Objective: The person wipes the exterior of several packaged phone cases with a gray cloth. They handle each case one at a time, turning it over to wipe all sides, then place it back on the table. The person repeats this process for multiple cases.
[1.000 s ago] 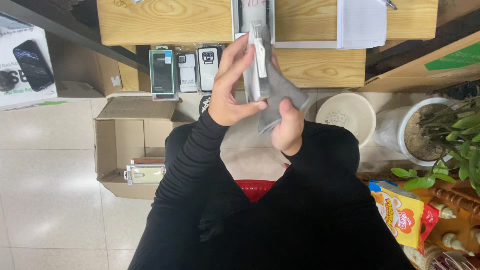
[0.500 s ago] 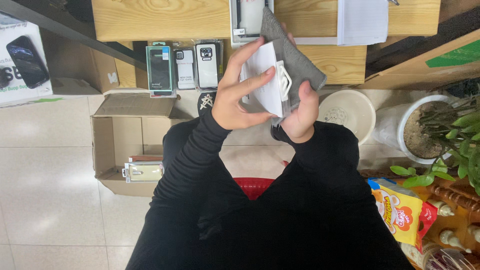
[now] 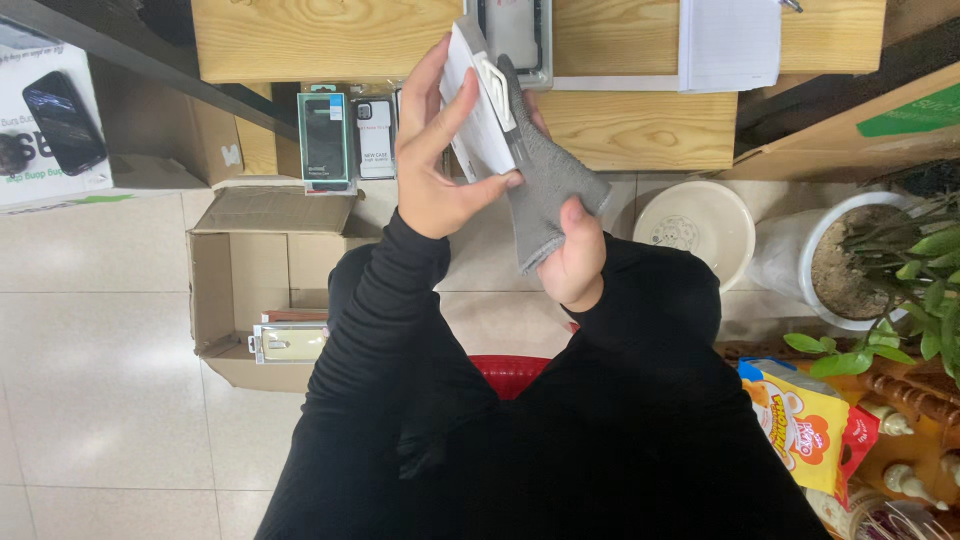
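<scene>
While seated above the pale floor tiles, held a flat white packet (image 3: pixel 478 110) up at the top centre of the frame, just in front of the wooden bench (image 3: pixel 300 40). Pinched it with the left hand (image 3: pixel 440 170), fingers (image 3: pixel 455 95) laid long across its face, thumb under the lower edge. Gripped a grey cloth (image 3: pixel 545 190) in the right hand (image 3: pixel 575 260), thumb pressed on the fabric, remaining fingers hidden behind it.

Turned the packet within the last second: edge-on at first, then broad face to the camera, now tilted leftward. Shifted the cloth too, from behind the packet to draped over its right edge. Probably meant the wiping had moved on to another side, not finished.

Left untouched in the frame's left half: the row of packaged phone cases (image 3: pixel 325 135) under the bench and the open cardboard box (image 3: pixel 240 290); likewise the white bucket (image 3: pixel 695 220) at right.
</scene>
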